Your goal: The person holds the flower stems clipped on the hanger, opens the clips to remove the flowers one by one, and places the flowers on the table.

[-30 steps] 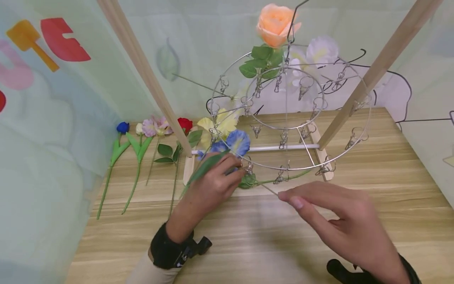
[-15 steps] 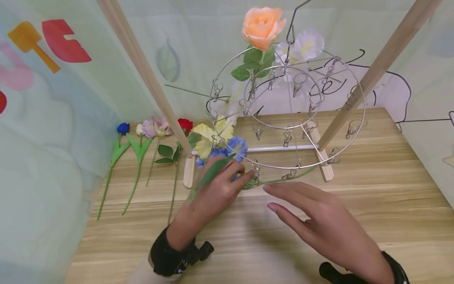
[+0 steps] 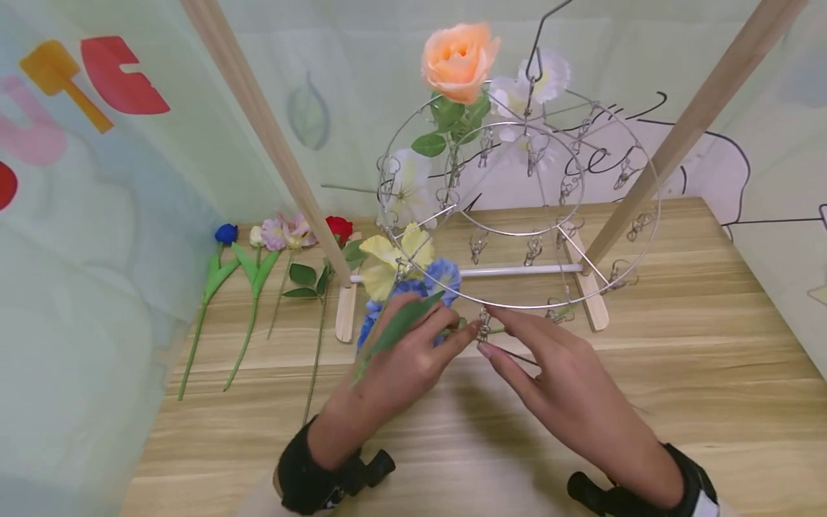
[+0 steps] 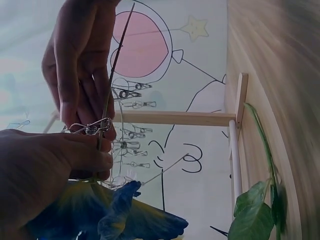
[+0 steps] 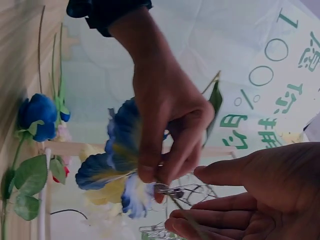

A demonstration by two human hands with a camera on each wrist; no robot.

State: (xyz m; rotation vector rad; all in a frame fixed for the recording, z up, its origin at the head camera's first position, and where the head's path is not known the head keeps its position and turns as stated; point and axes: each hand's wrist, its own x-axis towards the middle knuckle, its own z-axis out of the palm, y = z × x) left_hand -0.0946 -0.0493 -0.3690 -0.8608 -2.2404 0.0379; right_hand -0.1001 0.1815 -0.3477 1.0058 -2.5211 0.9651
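In the head view my left hand (image 3: 413, 352) pinches an artificial blue iris (image 3: 442, 276) by its stem, just below the petals. The thin stem (image 4: 117, 60) runs from those fingers past a wire clip (image 3: 483, 324), which hangs from the front of a round metal clip rack (image 3: 510, 306). My right hand (image 3: 568, 373) has thumb and index finger on either side of this clip, pinching its handles. Both wrist views show the stem crossing the clip beside the left fingertips. A green leaf (image 3: 407, 323) overlaps the back of the left hand.
A peach rose (image 3: 460, 63), white flowers (image 3: 539, 79) and a yellow flower (image 3: 381, 255) hang on the rack. Wooden posts (image 3: 271, 143) flank it. On the table at left lie several flowers, among them a red rose (image 3: 339, 228). A blue rose (image 5: 37, 117) lies beneath the rack.
My right hand let go of the stem end, then moved left and closed on the clip. My left hand shifted slightly right with the iris. The rack has turned, carrying its flowers along.
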